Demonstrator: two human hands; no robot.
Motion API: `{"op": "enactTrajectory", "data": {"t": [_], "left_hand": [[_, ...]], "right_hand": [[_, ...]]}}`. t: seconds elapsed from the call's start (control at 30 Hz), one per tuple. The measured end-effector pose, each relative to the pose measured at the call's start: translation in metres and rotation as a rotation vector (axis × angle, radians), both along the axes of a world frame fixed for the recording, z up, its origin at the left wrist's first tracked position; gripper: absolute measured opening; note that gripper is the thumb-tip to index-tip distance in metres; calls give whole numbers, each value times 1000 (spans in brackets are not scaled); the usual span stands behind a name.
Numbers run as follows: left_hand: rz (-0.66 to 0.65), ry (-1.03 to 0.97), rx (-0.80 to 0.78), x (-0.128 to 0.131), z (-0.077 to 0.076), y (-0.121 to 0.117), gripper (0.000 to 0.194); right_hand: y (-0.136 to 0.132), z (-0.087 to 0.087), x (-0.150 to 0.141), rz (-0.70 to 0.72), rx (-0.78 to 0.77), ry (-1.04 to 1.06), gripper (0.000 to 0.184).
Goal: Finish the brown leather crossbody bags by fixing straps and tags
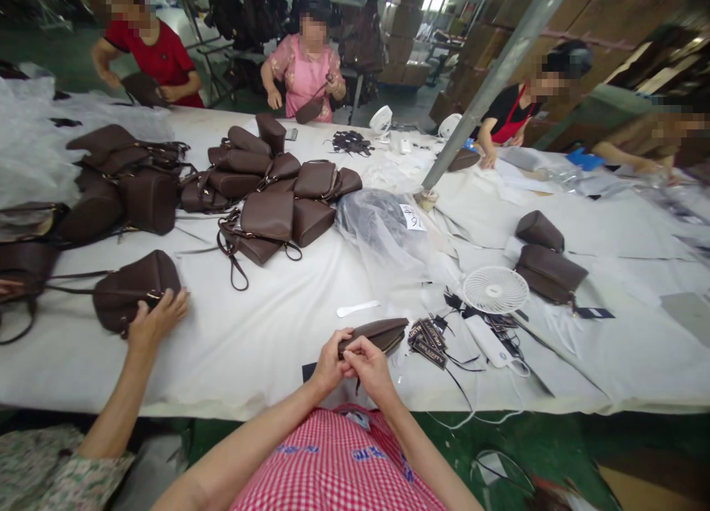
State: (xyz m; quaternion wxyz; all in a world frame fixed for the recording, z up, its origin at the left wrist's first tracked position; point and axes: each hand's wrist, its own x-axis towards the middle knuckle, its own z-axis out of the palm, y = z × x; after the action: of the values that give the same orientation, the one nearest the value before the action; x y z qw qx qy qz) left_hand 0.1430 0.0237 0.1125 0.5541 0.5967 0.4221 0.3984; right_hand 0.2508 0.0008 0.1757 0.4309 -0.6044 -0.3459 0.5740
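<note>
A small dark brown leather bag [380,335] is held between my two hands at the table's front edge. My left hand [333,363] is closed round its left end. My right hand [367,364] pinches at the same end, thumb and finger close to my left fingers; a short dark strip hangs below them. The bag's zipped edge faces right. Just right of it lie black hang tags [430,342] with printed lettering and cords. A dark card [308,372] lies partly behind my left wrist.
Piles of brown bags [267,214] cover the table's left side. A co-worker's hand [158,315] rests on a bag [136,289] at left. A white fan [495,289], power bank [488,341], plastic-wrapped bundle [377,230] and metal pole [493,89] stand rightward. Several people work across the table.
</note>
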Motion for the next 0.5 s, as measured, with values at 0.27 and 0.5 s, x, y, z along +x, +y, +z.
{"op": "enactTrajectory", "data": {"t": [0.27, 0.5], "left_hand": [[-269, 113, 12, -40, 63, 47, 31], [-543, 331, 63, -75, 120, 52, 46]], "right_hand": [[30, 62, 50, 474, 488, -785, 58], [9, 53, 65, 912, 295, -1177, 28]]}}
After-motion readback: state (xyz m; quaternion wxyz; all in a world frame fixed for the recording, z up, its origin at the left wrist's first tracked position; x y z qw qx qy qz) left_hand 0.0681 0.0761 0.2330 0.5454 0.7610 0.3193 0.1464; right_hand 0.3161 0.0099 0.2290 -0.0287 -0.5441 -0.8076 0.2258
